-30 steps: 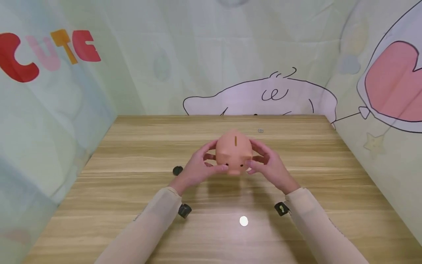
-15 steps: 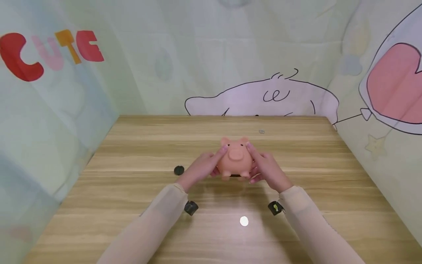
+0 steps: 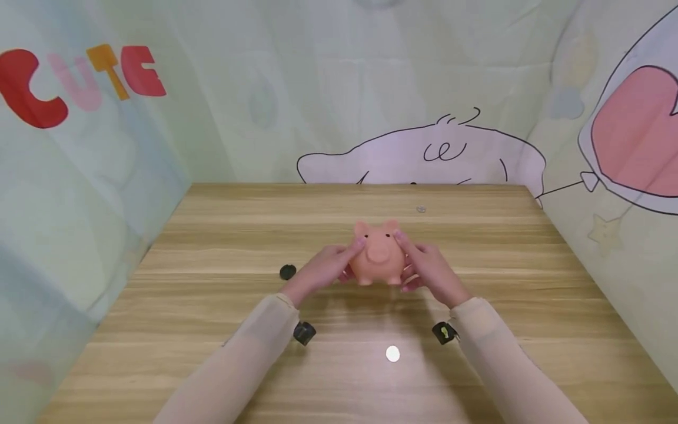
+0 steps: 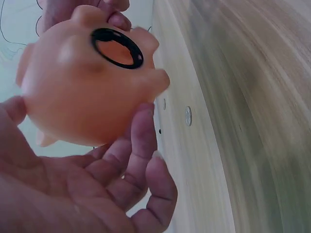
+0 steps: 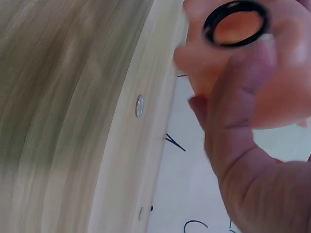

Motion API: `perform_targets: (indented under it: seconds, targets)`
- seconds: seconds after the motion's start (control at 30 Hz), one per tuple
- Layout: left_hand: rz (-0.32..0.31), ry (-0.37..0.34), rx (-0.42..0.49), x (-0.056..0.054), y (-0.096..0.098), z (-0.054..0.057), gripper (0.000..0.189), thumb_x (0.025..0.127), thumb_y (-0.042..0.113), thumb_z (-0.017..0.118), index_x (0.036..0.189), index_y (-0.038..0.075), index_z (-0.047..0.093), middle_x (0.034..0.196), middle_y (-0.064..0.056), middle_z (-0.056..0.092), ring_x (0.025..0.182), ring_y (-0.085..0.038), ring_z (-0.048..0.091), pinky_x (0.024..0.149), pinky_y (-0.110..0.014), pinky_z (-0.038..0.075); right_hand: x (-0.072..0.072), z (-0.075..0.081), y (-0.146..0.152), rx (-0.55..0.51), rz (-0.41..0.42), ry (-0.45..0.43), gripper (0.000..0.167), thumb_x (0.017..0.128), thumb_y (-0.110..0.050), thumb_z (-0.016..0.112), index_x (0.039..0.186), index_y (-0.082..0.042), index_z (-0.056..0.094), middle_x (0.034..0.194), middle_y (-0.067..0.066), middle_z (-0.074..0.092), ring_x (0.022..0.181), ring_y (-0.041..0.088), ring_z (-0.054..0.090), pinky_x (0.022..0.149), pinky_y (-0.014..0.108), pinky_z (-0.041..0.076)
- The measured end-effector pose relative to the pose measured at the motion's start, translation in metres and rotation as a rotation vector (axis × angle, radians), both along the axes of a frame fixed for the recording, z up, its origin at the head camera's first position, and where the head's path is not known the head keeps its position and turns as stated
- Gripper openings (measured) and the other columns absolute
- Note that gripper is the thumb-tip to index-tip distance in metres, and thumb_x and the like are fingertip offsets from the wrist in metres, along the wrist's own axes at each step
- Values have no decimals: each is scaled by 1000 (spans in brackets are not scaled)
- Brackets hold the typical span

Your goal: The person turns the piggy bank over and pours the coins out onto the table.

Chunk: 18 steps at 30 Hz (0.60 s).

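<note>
A pink piggy bank [image 3: 378, 259] is held above the table between both hands, its snout toward me. My left hand [image 3: 325, 266] grips its left side, thumb beside the eye and fingers beneath. The right hand [image 3: 431, 272] holds the other side in the same way. On the belly, in the left wrist view, an open round hole with a black ring [image 4: 99, 41] shows the hollow inside. A round black cap [image 3: 288, 272] lies on the table near my left wrist. At the back lies a silver coin [image 3: 421, 209]; the wrist views show a second coin, hidden in the head view.
The wood-grain table [image 3: 222, 235] ends at a printed cloth backdrop [image 3: 243, 118] on the back and sides. A bright white round spot [image 3: 392, 353] shows on the tabletop between the forearms. Small black cameras [image 3: 304, 333] sit at both wrists.
Both hands have tilted the piggy bank: its slotted back faced up a second ago, now its face points toward me. Over the last half second its feet tipped slightly down.
</note>
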<state>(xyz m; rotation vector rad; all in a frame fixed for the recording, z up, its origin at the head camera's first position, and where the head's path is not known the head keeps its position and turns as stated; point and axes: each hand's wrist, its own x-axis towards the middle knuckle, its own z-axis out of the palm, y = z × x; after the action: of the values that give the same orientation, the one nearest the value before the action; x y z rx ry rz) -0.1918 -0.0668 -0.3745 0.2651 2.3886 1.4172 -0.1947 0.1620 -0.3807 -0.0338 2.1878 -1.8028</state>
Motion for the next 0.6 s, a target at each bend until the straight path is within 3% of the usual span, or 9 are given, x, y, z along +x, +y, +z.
perform_targets:
  seconds: [0.17, 0.3, 0.43, 0.6]
  targets:
    - [-64, 10, 46, -1, 1, -2, 68, 97, 62, 47, 130, 5, 61, 113, -5, 67, 105, -25, 63, 91, -42, 52, -1, -2, 9, -36, 60, 32, 67, 99, -51, 54, 134, 6, 52, 107, 19, 62, 78, 23, 66, 70, 42, 59]
    - [-84, 35, 56, -1, 1, -5, 70, 95, 58, 56, 146, 11, 48, 126, -4, 60, 111, -22, 59, 95, -45, 49, 0, -2, 17, -88, 130, 47, 64, 101, -34, 58, 149, 3, 35, 136, 23, 49, 98, 26, 64, 78, 42, 58]
    - [-61, 65, 58, -1, -1, -9, 78, 88, 50, 71, 152, 19, 39, 136, 0, 54, 109, -20, 59, 94, -42, 48, 1, -3, 22, -135, 173, 88, 69, 97, -13, 65, 154, -2, 28, 153, 21, 33, 118, 36, 56, 82, 45, 57]
    - [-19, 66, 158, 0, 0, -10, 94, 78, 32, 87, 155, 21, 35, 148, 0, 46, 108, -22, 62, 87, -37, 54, 2, -7, 23, -213, 188, 128, 79, 87, 9, 66, 154, -4, 26, 159, 15, 25, 127, 45, 47, 84, 54, 53]
